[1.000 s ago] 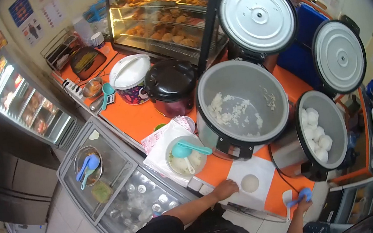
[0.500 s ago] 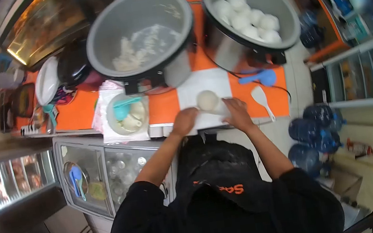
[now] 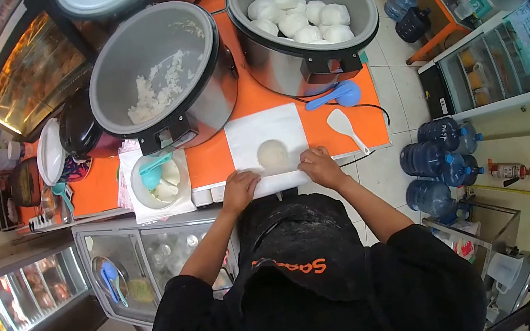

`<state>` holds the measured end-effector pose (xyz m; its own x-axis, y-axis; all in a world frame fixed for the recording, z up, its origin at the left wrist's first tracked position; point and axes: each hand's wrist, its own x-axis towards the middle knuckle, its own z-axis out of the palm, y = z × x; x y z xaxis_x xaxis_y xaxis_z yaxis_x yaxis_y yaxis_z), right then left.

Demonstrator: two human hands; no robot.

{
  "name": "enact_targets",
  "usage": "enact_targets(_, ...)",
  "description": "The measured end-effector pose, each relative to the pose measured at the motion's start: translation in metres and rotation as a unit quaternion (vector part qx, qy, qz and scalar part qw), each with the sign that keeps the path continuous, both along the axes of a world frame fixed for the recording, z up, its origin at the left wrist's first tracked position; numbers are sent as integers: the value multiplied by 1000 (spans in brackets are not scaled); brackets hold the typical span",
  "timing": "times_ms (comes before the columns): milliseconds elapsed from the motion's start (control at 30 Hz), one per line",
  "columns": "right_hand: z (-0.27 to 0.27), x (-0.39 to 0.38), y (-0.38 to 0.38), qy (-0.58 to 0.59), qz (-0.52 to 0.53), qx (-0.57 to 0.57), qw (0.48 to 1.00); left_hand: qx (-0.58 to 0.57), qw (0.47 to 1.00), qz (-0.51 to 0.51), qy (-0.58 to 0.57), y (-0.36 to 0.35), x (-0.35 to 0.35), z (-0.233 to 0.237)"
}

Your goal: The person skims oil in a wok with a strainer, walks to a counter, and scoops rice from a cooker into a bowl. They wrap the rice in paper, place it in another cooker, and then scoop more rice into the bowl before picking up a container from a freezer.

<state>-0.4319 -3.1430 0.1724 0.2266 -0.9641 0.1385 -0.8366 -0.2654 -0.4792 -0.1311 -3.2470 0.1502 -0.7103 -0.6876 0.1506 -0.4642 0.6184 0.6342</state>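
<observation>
A round mound of rice [image 3: 272,155] rests on a sheet of white paper [image 3: 263,125] spread over the orange tabletop. At the sheet's near left corner, my left hand [image 3: 241,190] has its fingers closed on the paper. My right hand [image 3: 321,167] grips the near right edge the same way. The near edge is lifted slightly and curls up in front of the rice. Right of the paper lie a white rice paddle [image 3: 345,128] and a blue scoop [image 3: 343,93]. A bowl [image 3: 144,194] with a turquoise scoop [image 3: 151,175] sits to the left.
Behind the paper stands a large cooker [image 3: 218,97] with loose rice inside. Another cooker [image 3: 355,37] holds several white wrapped bundles. A dark cable [image 3: 375,106] runs along the right. Below the table is a glass-topped chest [image 3: 172,229]; water jugs [image 3: 423,160] stand on the floor.
The head view has shifted, so the table appears further left and nearer. My hands keep hold of the paper's near edge, and the edge now curls up closer to the rice.
</observation>
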Motion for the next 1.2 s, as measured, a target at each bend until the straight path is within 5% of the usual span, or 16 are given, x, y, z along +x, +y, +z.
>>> enact_targets(200, -28, -16, -12, -285, -95, 99, 949, 155, 981, 85, 74, -8, -5, -9)
enact_targets(333, -37, -24, -25, -296, -159, 155, 929, 237, 965, 108, 38, -32, -15, -19)
enact_targets(633, -41, -11, -42, -45, -171, 158, 971, 261, 962, 80, 7, -50, -21, -23)
enact_targets(733, 24, 33, -36, 50, -230, -79, 969, 254, 965, 57, -4, -54, -20, -19)
enact_targets(800, 2, 43, -19, 39, 7, -92, 995, 262, 963, 53, -19, -57, -21, -15)
enact_targets(933, -3, 60, -14, 28, 63, -40, 997, 294, 952, -27, -84, -79, -25, -3)
enact_targets(1033, -8, 60, -13, 23, 56, -39, 997, 117, 993, 11, -7, -100, -54, -1)
enact_targets(1200, -9, 56, -13, 9, 65, -40, 997, -69, 991, 38, -109, -115, -97, -26)
